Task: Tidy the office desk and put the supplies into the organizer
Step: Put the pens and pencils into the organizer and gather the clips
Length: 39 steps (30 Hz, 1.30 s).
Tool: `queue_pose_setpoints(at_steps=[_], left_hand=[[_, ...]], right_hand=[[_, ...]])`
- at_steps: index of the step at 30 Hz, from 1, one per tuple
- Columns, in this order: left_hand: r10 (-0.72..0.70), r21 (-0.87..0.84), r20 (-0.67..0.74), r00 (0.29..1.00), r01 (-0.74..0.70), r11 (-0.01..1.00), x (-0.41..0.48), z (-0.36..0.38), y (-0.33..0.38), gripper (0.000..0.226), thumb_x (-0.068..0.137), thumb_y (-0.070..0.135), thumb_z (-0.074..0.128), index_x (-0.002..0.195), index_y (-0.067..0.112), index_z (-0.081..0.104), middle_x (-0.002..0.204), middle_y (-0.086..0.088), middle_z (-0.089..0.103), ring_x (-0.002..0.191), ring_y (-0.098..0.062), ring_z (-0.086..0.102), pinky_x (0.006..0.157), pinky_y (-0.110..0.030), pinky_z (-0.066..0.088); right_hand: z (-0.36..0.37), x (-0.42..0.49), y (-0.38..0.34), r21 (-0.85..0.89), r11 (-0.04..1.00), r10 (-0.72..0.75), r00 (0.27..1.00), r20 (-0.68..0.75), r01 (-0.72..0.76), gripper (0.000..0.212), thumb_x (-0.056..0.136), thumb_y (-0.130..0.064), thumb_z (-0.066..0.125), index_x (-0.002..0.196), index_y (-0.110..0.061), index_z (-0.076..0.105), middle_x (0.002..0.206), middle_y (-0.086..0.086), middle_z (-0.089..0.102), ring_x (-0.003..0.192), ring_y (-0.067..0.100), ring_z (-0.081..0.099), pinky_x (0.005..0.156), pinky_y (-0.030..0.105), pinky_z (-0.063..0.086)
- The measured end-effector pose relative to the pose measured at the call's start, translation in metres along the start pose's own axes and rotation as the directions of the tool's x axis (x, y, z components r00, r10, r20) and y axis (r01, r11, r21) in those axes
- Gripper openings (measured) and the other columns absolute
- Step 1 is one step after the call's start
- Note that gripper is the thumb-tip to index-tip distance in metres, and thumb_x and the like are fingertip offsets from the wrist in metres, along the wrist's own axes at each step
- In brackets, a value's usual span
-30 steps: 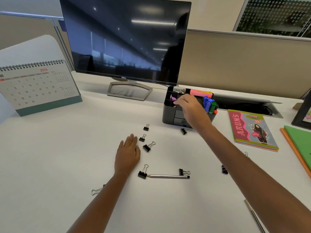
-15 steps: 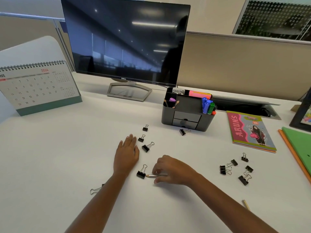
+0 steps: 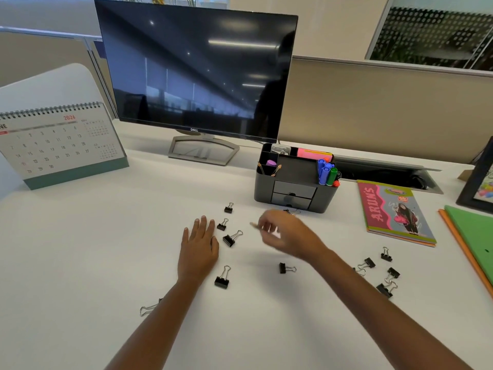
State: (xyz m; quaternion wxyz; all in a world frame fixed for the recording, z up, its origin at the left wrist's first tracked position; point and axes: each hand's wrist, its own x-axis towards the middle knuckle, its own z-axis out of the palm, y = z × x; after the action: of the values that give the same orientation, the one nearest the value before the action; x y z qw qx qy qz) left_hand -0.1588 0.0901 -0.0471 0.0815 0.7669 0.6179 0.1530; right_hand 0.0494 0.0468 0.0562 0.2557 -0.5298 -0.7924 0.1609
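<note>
Organizer [image 3: 262, 188]: matte dark grey plastic box with open compartments on top and two small drawers in its front wall. Blue and green markers [image 3: 326, 173] stand in its right compartment.
Binder clips [image 3: 229, 239]: black folded metal with wire loops, scattered on the smooth white desk [image 3: 80, 249] in front of the organizer, with a cluster off to its front right.
Pencil [image 3: 253, 224]: slim stick; only its pale wooden tip shows, and it is blurred.
Left hand [image 3: 200, 244]: flat on the desk to the organizer's front left, fingers straight and together, holding nothing.
Right hand [image 3: 289, 233]: blurred, fingers curled and pinching the pencil, in the air just in front of the organizer.
Change: half a second ago the right hand lay low over the pencil, farther from the organizer. Now it is raised nearer, and a lone clip [image 3: 286, 268] lies uncovered there. The left hand has not moved.
Pencil to hand: the tip juts out left of the right hand's fingers; the rest is hidden in the grip.
</note>
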Motion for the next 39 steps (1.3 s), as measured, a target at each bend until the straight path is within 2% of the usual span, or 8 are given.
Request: queue_pose_setpoints(at_steps=[5, 11, 13, 18, 20, 28, 33, 39], left_hand=[[-0.026, 0.023, 0.019, 0.999, 0.025, 0.999, 0.000, 0.001, 0.000, 0.085, 0.071, 0.042, -0.011, 0.146, 0.017, 0.021, 0.155, -0.004, 0.014, 0.143, -0.019, 0.011, 0.116, -0.038, 0.005], [-0.029, 0.025, 0.009, 1.000, 0.028, 0.999, 0.000, 0.002, -0.001, 0.083, 0.073, 0.042, -0.009, 0.145, 0.018, 0.024, 0.154, -0.005, 0.018, 0.143, -0.019, 0.016, 0.115, -0.038, 0.007], [-0.029, 0.022, 0.000, 1.000, 0.029, 0.999, 0.000, 0.002, -0.001, 0.082, 0.073, 0.042, -0.007, 0.145, 0.017, 0.026, 0.154, -0.005, 0.019, 0.142, -0.019, 0.018, 0.115, -0.038, 0.008], [-0.033, 0.006, 0.005, 0.999, 0.033, 0.999, 0.000, 0.001, 0.000, 0.083, 0.072, 0.043, -0.008, 0.145, 0.018, 0.024, 0.154, -0.004, 0.018, 0.143, -0.018, 0.015, 0.116, -0.037, 0.006], [-0.038, -0.003, 0.014, 0.999, 0.038, 0.999, 0.000, 0.000, 0.000, 0.085, 0.071, 0.044, -0.009, 0.145, 0.019, 0.023, 0.155, -0.003, 0.015, 0.143, -0.017, 0.013, 0.116, -0.036, 0.004], [-0.036, 0.009, 0.020, 0.999, 0.036, 0.999, 0.000, -0.001, 0.000, 0.086, 0.070, 0.043, -0.011, 0.146, 0.019, 0.020, 0.155, -0.003, 0.014, 0.143, -0.017, 0.012, 0.116, -0.036, 0.004], [-0.027, 0.021, 0.014, 1.000, 0.027, 0.999, 0.000, -0.001, 0.000, 0.084, 0.073, 0.042, -0.008, 0.144, 0.016, 0.026, 0.153, -0.007, 0.020, 0.142, -0.021, 0.018, 0.115, -0.039, 0.009], [-0.026, 0.015, 0.035, 0.999, 0.026, 1.000, -0.001, -0.004, 0.002, 0.088, 0.070, 0.043, -0.011, 0.145, 0.015, 0.024, 0.154, -0.007, 0.018, 0.143, -0.020, 0.015, 0.115, -0.039, 0.007]], right_hand=[[-0.043, 0.031, -0.002, 0.081, 0.997, 0.036, 0.939, -0.341, -0.009, 0.006, 0.084, -0.007, 0.059, 0.089, -0.007, 0.055, 0.079, 0.002, 0.056, 0.069, 0.014, 0.054, 0.064, 0.021, 0.046], [-0.061, 0.069, 0.005, 0.214, 0.976, 0.168, 0.757, -0.631, -0.038, 0.013, 0.085, -0.005, 0.058, 0.094, -0.001, 0.049, 0.077, -0.003, 0.055, 0.074, 0.013, 0.057, 0.069, 0.013, 0.048], [-0.058, 0.078, 0.010, 0.212, 0.973, 0.206, 0.738, -0.643, -0.087, 0.015, 0.085, -0.007, 0.057, 0.096, 0.000, 0.049, 0.082, 0.000, 0.056, 0.078, 0.016, 0.058, 0.071, 0.017, 0.048], [-0.041, 0.090, 0.031, 0.119, 0.958, 0.282, 0.770, -0.572, -0.262, 0.016, 0.086, -0.015, 0.058, 0.097, -0.006, 0.051, 0.090, 0.009, 0.063, 0.087, 0.026, 0.059, 0.078, 0.045, 0.051], [-0.034, 0.090, 0.036, 0.101, 0.944, 0.318, 0.776, -0.545, -0.315, 0.017, 0.086, -0.017, 0.059, 0.098, -0.008, 0.052, 0.090, 0.010, 0.064, 0.088, 0.026, 0.058, 0.079, 0.048, 0.049], [-0.025, 0.077, 0.044, 0.106, 0.938, 0.332, 0.763, -0.555, -0.331, 0.017, 0.089, -0.013, 0.054, 0.105, -0.008, 0.058, 0.102, 0.008, 0.066, 0.099, 0.024, 0.058, 0.086, 0.046, 0.047], [-0.015, 0.042, 0.043, 0.114, 0.946, 0.307, 0.733, -0.607, -0.303, 0.017, 0.088, -0.003, 0.053, 0.103, -0.002, 0.062, 0.099, 0.012, 0.066, 0.096, 0.024, 0.056, 0.078, 0.021, 0.039], [0.024, -0.022, 0.051, 0.065, 0.939, 0.313, 0.762, -0.568, -0.337, 0.021, 0.089, -0.007, 0.047, 0.098, -0.002, 0.065, 0.097, 0.013, 0.066, 0.094, 0.026, 0.056, 0.080, 0.010, 0.031]])
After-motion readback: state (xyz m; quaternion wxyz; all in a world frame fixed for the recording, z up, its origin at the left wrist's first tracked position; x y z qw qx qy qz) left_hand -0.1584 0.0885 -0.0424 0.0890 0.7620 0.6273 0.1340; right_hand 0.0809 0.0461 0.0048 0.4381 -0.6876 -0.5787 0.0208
